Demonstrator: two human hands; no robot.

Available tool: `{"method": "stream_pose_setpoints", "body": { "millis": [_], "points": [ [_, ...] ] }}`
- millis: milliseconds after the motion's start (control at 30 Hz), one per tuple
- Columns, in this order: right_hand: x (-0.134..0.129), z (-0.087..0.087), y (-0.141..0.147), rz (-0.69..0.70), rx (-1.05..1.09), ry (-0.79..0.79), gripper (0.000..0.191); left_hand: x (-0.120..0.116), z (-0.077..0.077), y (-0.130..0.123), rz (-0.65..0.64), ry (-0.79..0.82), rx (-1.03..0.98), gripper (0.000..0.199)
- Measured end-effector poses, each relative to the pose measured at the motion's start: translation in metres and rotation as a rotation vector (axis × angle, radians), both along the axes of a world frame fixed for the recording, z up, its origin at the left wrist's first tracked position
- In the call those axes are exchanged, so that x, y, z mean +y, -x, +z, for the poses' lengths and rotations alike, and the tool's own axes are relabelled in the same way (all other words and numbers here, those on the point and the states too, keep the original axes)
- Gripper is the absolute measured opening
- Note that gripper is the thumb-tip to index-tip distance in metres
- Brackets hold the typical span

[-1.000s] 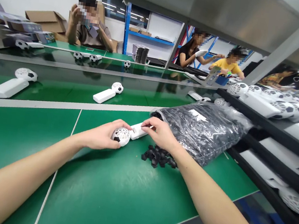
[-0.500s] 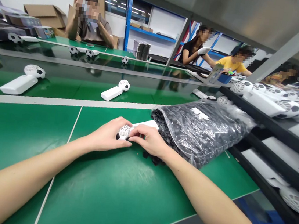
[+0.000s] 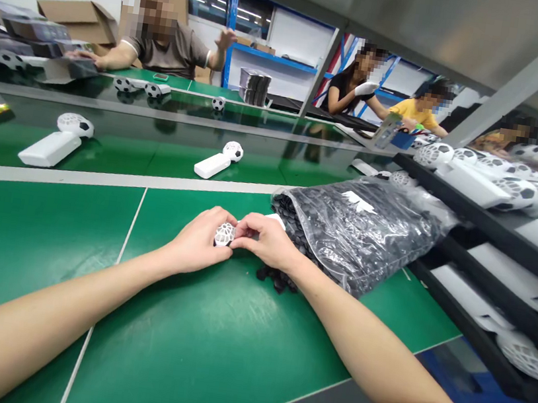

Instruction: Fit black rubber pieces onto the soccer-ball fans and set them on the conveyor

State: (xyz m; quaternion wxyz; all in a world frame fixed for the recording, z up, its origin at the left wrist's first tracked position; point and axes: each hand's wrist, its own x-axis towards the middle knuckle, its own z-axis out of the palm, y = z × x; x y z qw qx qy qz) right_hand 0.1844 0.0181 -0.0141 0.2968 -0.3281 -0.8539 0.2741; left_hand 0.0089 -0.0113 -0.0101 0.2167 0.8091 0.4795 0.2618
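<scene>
Head view: left hand grips the ball, fingers behind, thumb in front. Right hand has thumb and fingers bent in at the ball's right edge; can't tell whether they pinch anything. White handle pokes out just behind the right hand, mostly hidden. Black bits on the table, just below right hand. Open bag of bits right of that hand, rack farther right.

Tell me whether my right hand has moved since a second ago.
Yes: the right hand has moved left, nearer the pale seam in the green tabletop.
</scene>
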Motion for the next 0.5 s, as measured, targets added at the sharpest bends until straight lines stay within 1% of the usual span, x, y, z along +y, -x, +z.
{"method": "stream_pose_setpoints", "body": {
  "millis": [67,133,167,233,300,333,400,500],
  "points": [
    [0.002,0.001,-0.001,-0.015,-0.026,0.019,0.017,0.0,0.0,0.0,-0.007,0.003,0.0,0.027],
    [0.006,0.005,-0.005,-0.08,-0.085,0.017,0.022,0.0,0.002,0.0,-0.007,0.007,0.005,0.03],
    [0.009,0.008,-0.009,-0.156,-0.16,-0.006,0.027,0.0,0.002,0.001,-0.006,0.012,0.009,0.032],
    [0.014,0.012,-0.02,-0.369,-0.375,-0.08,0.034,0.0,0.004,0.001,-0.006,0.029,0.017,0.033],
    [0.019,0.015,-0.033,-0.561,-0.579,-0.133,0.032,-0.001,0.006,0.001,-0.007,0.048,0.024,0.033],
    [0.021,0.014,-0.039,-0.623,-0.645,-0.138,0.03,-0.001,0.006,0.001,-0.006,0.054,0.026,0.033],
    [0.024,0.012,-0.049,-0.69,-0.717,-0.131,0.027,-0.001,0.007,0.001,-0.005,0.059,0.024,0.033],
    [0.027,0.007,-0.052,-0.727,-0.815,-0.132,0.03,-0.002,0.007,0.001,-0.005,0.063,0.017,0.033]
  ]
}}
